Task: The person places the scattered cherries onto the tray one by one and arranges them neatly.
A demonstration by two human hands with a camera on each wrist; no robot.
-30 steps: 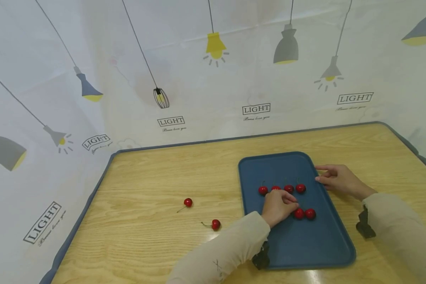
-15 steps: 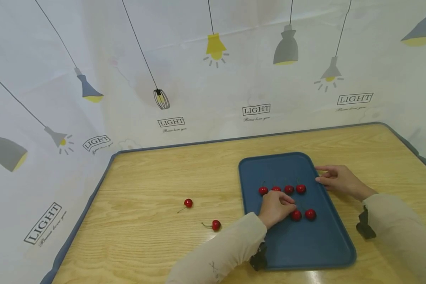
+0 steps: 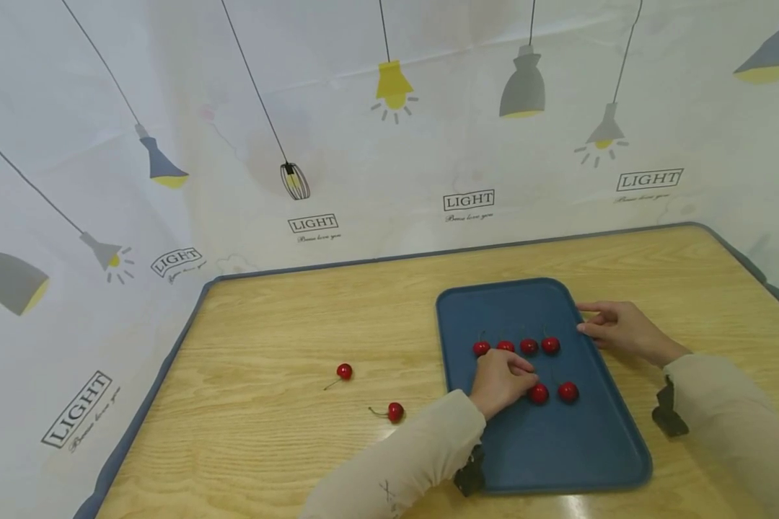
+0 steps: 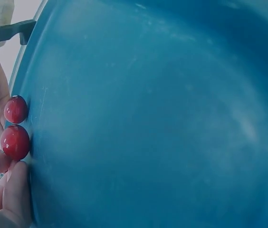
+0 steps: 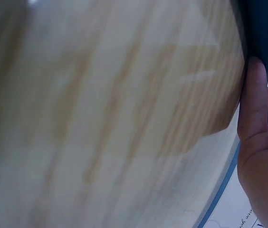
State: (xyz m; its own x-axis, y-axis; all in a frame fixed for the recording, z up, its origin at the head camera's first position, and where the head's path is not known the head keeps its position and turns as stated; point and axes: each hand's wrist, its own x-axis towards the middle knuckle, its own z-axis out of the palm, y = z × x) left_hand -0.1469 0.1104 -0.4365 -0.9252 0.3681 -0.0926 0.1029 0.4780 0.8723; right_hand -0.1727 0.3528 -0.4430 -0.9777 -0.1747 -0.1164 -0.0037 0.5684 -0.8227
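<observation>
My left hand (image 3: 501, 380) is over the blue tray (image 3: 584, 447), its thumb and fingers pinching a red cherry (image 3: 538, 393). In the left wrist view, the fingertips meet this cherry (image 4: 15, 142) at its near side. A second cherry (image 3: 568, 392) lies to its right, with a gap between them in the head view. Farther up the tray runs a row of several cherries (image 3: 529, 347), one partly hidden by my left hand. At the tray's right edge, my right hand (image 3: 623, 333) holds the rim; the right wrist view shows the thumb (image 5: 255, 95) against it.
Two stemmed cherries lie on the wooden table left of the tray: one cherry (image 3: 344, 372) farther back, another cherry (image 3: 395, 412) closer. A white sheet printed with lamps (image 3: 396, 144) stands behind the table (image 3: 266, 324).
My left hand has moved slightly left, drawing its cherry away from the neighbouring one, so a gap shows between the two. My right hand and the tray have stayed put.
</observation>
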